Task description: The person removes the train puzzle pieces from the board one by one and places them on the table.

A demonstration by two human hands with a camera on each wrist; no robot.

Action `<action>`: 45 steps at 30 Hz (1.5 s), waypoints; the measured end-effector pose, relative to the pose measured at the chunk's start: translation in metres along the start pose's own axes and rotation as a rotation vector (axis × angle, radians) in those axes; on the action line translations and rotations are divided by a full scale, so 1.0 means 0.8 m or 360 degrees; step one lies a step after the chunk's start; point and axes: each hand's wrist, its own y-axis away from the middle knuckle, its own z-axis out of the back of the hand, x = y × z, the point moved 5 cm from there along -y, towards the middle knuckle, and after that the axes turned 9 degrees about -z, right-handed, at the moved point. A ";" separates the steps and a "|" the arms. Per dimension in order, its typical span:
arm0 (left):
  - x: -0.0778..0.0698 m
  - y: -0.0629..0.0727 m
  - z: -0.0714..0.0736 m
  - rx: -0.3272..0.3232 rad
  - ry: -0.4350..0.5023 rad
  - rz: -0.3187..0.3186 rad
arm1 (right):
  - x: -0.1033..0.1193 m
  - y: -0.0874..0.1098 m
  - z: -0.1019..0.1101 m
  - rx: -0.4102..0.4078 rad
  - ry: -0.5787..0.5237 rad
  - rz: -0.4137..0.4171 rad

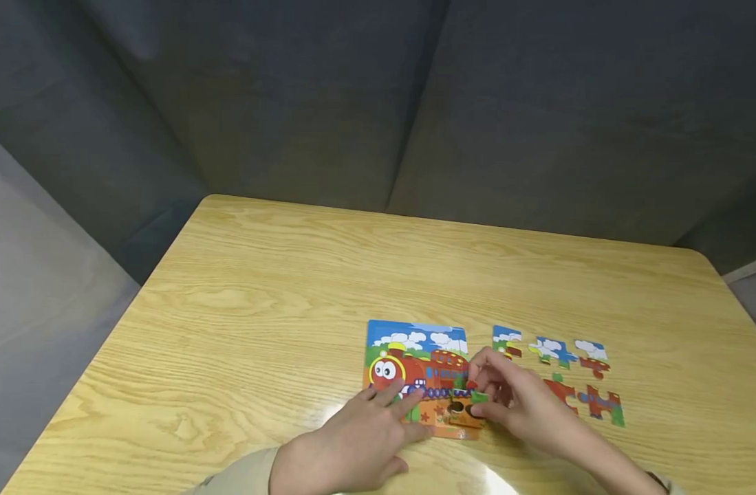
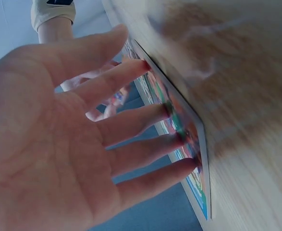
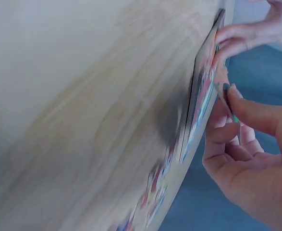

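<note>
A puzzle board (image 1: 421, 330) with a red cartoon train lies on the table. My left hand (image 1: 359, 440) rests its outstretched fingertips on the board's lower left part; the left wrist view shows the spread fingers (image 2: 136, 122) touching the picture. Between thumb and fingers, my right hand (image 1: 520, 399) pinches a puzzle piece (image 1: 464, 414) with orange and green on it, over the board's lower right corner. In the right wrist view that piece is tilted above the board (image 3: 201, 103), and the fingers partly cover it.
Several loose puzzle pieces lie right of the board, among them a cloud piece (image 1: 591, 354), a blue sky piece (image 1: 554, 350) and a red piece (image 1: 600, 404). My right forearm passes in front of them. Dark cloth (image 1: 291, 103) hangs behind the wooden table (image 1: 260, 289).
</note>
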 end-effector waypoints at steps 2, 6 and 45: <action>0.000 0.000 0.000 0.0000 0.0006 -0.0002 | -0.006 0.011 0.009 -0.0030 -0.0011 0.0042; -0.001 0.000 -0.001 0.0001 0.0003 -0.0002 | -0.023 0.039 0.027 -0.0052 -0.0018 0.0096; 0.000 0.002 0.001 -0.0041 -0.0055 -0.0004 | -0.124 0.143 0.093 -0.0170 0.0558 -0.1063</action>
